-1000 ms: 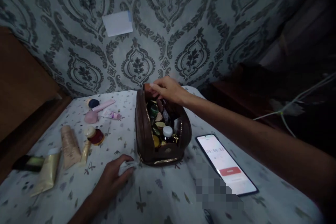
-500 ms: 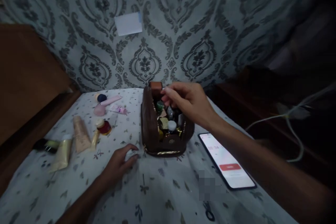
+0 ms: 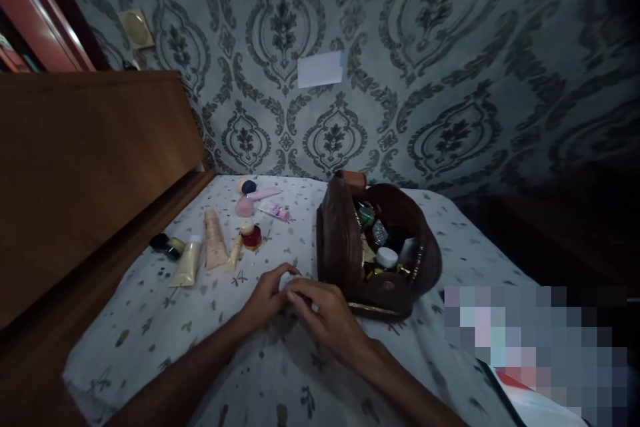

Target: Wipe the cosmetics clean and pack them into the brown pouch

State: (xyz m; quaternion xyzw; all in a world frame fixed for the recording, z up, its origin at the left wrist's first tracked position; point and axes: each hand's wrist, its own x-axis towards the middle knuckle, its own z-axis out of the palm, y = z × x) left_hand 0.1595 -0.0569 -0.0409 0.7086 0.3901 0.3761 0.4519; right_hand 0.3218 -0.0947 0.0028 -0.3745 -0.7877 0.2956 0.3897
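My left hand (image 3: 265, 297) is closed around a small whitish object (image 3: 287, 279), mostly covered by fingers, so its kind does not show. My right hand (image 3: 327, 313) meets it there, fingertips pinched together against the same spot; what they grip, if anything, is hidden. Just right of both hands stands a brown toiletry bag (image 3: 337, 233), unzipped at the top. Inside it I see a white-capped container (image 3: 387, 257), a green item (image 3: 366, 215) and a silvery glittery item (image 3: 379, 233).
On the patterned sheet (image 3: 150, 347) at left lie a beige tube (image 3: 215, 240), a cream tube (image 3: 187, 263), a dark red jar (image 3: 251, 237), a pink-white tube (image 3: 274, 210) and a makeup sponge (image 3: 245, 206). A wooden headboard (image 3: 100, 127) borders the left; a phone (image 3: 530, 393) lies lower right.
My right hand has come away from above the bag, down and left to my left hand. The view has turned left, so the bag and small items appear further right.
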